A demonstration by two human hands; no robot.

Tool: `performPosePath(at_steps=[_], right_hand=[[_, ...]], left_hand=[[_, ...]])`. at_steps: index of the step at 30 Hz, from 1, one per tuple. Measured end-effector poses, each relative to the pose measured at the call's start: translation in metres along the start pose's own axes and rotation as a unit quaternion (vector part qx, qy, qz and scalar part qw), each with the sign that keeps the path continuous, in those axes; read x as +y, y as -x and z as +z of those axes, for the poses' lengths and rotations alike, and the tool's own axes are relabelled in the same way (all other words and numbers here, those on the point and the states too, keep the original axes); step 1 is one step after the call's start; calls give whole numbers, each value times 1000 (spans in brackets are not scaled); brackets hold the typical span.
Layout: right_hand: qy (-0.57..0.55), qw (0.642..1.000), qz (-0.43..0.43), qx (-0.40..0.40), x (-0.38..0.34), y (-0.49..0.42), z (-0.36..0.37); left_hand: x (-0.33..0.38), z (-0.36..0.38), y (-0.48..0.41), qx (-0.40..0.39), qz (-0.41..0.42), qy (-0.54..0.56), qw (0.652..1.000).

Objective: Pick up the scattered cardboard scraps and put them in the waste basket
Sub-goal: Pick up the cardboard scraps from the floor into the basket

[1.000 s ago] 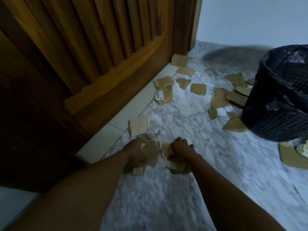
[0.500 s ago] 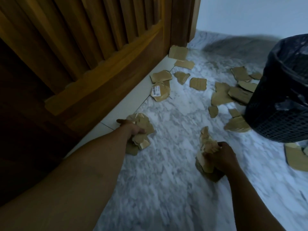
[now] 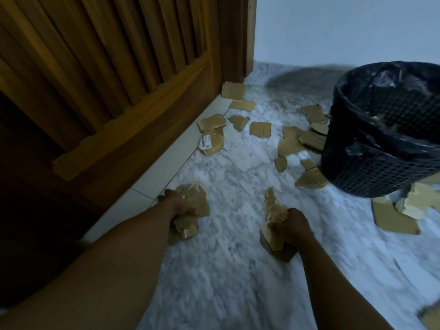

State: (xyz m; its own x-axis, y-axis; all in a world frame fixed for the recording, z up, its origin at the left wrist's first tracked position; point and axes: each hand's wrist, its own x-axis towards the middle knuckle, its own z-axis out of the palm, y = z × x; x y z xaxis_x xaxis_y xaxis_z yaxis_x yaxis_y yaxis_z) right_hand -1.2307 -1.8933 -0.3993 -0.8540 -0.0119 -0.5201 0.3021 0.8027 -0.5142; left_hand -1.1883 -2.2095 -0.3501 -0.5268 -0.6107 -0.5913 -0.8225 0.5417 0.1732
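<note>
The left hand [image 3: 181,207] and right hand [image 3: 291,226] had fingers [image 3: 189,211] clenched round cardboard scraps [image 3: 198,201]; squeezing firmly before lifting to the waste basket [image 3: 371,172] would likely avoid spills.

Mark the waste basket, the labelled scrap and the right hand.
waste basket [image 3: 371,172]: head view, mesh side wall.
labelled scrap [image 3: 216,144]: head view, brown face beside its label.
right hand [image 3: 294,226]: head view, back of the hand.

This is looking like a room in a home. A white, grey-veined marble floor [image 3: 238,270] is spreading from near to far. A slatted wooden door [image 3: 107,67] is standing on the left above a pale tile strip [image 3: 152,172]. A plain painted wall [image 3: 345,29] is closing the far side, and a bag-lined black mesh waste basket [image 3: 371,172] is sitting on the right.
</note>
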Motion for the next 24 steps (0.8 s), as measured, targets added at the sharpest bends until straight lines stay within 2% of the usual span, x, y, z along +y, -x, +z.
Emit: performPosePath(at_steps=[5,11,14,18,20,21,24], right_hand=[[31,999,-3,-13,17,38,4],[19,1000,7,-8,47,77,7],[8,1000,15,-9,64,90,1],[-115,992,35,48,88,97,-14],[-227,969,42,88,102,98,-25],[-311,943,53,104,106,101,-34],[-557,820,69,113,97,116,-70]], left_hand=[[6,25,28,-30,71,-53,996],[43,65,74,-123,160,-3,979],[63,88,94,-118,203,-45,971],[85,109,117,-104,265,-93,954],[97,115,128,-90,309,-102,941],[103,115,134,-80,323,-97,938],[127,109,151,-50,323,10,945]])
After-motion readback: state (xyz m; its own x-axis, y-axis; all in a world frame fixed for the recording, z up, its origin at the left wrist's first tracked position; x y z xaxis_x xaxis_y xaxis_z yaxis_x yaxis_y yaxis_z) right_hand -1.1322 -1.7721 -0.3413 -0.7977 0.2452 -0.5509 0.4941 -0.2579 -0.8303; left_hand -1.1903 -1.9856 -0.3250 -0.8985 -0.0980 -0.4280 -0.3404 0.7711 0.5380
